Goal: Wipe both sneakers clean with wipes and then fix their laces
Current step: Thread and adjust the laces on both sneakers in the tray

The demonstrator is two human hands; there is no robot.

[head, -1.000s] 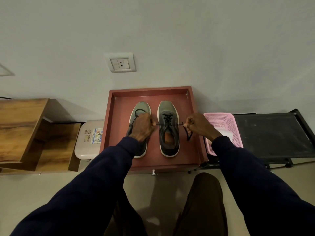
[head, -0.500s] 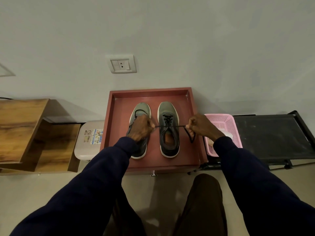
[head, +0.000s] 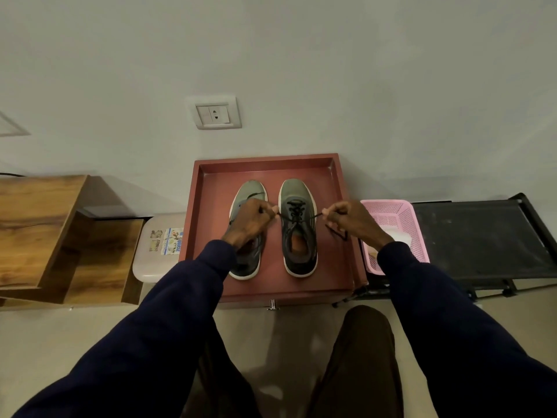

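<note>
Two grey-green sneakers with white soles stand side by side in a red tray (head: 343, 236), toes toward the wall. My left hand (head: 250, 223) hovers over the left sneaker (head: 251, 191) and hides its middle. It pinches one end of the right sneaker's black lace (head: 297, 217). My right hand (head: 351, 220), to the right of the right sneaker (head: 298, 236), pinches the other end. The lace runs taut across the shoe between both hands, and a loose tail hangs below my right hand.
A pink mesh basket (head: 398, 218) holding white wipes stands right of the tray on a black rack (head: 488, 236). A beige stool (head: 158, 245) and a wooden shelf (head: 42, 233) are to the left. My knees are below the tray, and the wall is right behind it.
Both hands stay on the lace ends over the right sneaker. The right hand has shifted slightly outward and the lace looks tighter.
</note>
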